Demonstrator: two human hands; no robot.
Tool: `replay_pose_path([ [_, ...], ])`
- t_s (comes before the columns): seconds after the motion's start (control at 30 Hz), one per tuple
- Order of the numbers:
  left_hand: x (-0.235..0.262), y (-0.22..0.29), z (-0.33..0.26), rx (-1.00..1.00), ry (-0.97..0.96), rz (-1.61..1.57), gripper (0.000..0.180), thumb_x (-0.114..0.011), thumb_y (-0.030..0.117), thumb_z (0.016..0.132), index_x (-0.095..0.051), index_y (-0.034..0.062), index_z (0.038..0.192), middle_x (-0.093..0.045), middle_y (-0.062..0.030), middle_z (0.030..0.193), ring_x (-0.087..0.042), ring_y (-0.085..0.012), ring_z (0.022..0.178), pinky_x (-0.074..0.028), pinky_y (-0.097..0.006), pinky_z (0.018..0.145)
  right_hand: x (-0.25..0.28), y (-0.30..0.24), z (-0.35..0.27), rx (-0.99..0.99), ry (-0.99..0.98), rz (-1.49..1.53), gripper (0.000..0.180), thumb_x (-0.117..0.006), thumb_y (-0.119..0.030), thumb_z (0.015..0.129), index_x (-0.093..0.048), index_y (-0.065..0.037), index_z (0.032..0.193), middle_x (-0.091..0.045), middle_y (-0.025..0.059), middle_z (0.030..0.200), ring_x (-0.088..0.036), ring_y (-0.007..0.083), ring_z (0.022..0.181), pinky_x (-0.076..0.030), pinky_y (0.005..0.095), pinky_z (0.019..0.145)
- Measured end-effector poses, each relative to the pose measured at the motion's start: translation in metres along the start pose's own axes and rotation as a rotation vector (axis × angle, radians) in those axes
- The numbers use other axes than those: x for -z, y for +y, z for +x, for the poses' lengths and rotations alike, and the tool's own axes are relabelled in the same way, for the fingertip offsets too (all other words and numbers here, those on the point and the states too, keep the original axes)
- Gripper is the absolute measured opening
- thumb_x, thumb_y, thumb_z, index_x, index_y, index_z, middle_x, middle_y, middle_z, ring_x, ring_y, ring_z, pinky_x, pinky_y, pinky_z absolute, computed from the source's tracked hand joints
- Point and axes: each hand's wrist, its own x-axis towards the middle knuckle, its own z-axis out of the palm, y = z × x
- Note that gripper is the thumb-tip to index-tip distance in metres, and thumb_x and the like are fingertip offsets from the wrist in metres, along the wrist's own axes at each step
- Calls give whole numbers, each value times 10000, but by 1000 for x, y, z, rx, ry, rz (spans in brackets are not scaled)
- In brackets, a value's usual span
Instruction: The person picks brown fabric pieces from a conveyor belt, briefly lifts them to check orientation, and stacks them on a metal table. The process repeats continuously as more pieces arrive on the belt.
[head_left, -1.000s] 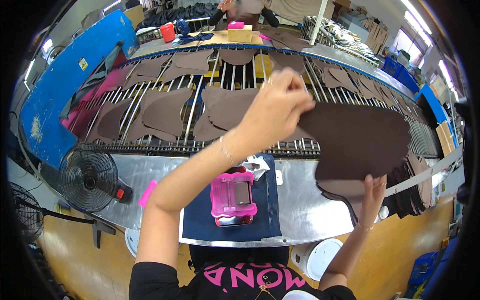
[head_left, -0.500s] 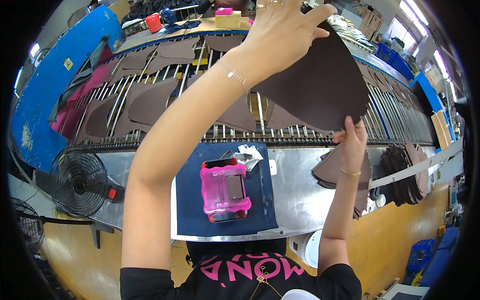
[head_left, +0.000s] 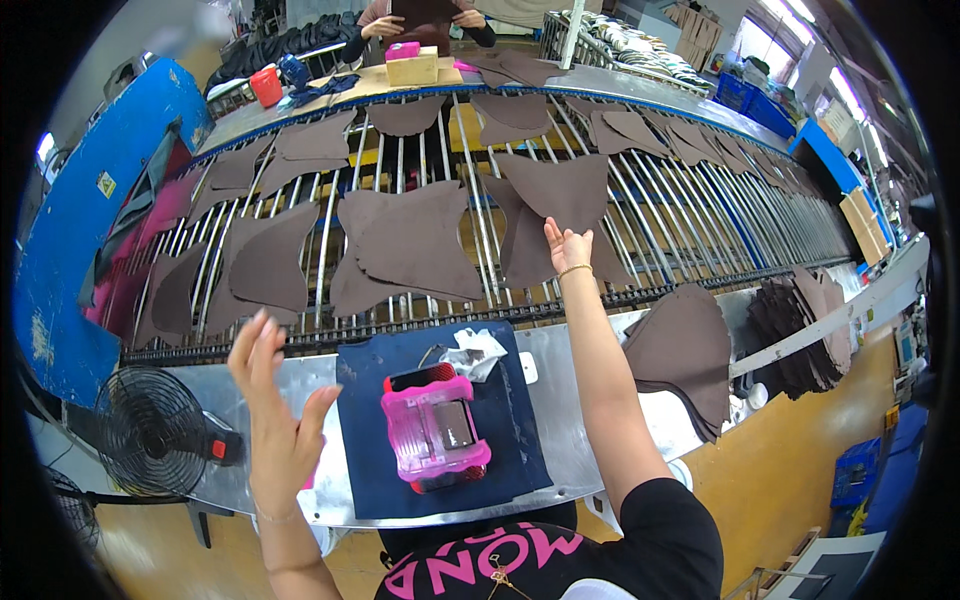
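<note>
We are reaching our right hand (head_left: 568,246) out over the roller rack (head_left: 690,225), its fingers spread and released, fingertips resting on the lower edge of a brown leather piece (head_left: 560,190) that is lying flat on the rods. More brown pieces are lying across the rack to its left. Our left hand (head_left: 275,415) is hanging open in the air above the metal bench (head_left: 590,400), fingers splayed, grasping nothing. Between our arms a pink plastic box (head_left: 435,430) is sitting on a dark blue cloth (head_left: 515,440). A stack of leather pieces (head_left: 690,350) is lying at the bench's right end, and a black fan (head_left: 150,430) is standing at its left.
</note>
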Motion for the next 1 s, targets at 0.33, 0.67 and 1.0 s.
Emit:
replay_pose_path([
  [0.33, 4, -49, -60, 417, 151, -106, 710, -650, 224, 887, -249, 100, 1461, -336, -123, 1405, -487, -236, 1092, -411, -368, 899, 15, -32, -72, 113, -190, -208, 261, -677, -209, 882, -460, -93, 969, -578, 53, 687, -568, 122, 525, -458, 244, 426],
  [0.67, -29, -54, -63, 388, 69, -317, 672, -601, 150, 909, -235, 125, 1473, -335, -140, 1399, -498, -207, 1062, -459, -325, 862, 248, -232, -202, 645, 676, -1967, 390, -720, -357, 771, -674, -66, 1028, -615, 187, 1043, -585, 341, 985, -464, 424, 870],
  [1.0, -42, -33, -62, 364, 66, -366, 673, -608, 106, 897, -253, 123, 1468, -345, -127, 1405, -500, -189, 1053, -416, -319, 868, 250, -257, -220, 75, 825, -2009, 637, -820, -438, 652, -624, -81, 1142, -567, 173, 1204, -521, 355, 1139, -427, 420, 967],
])
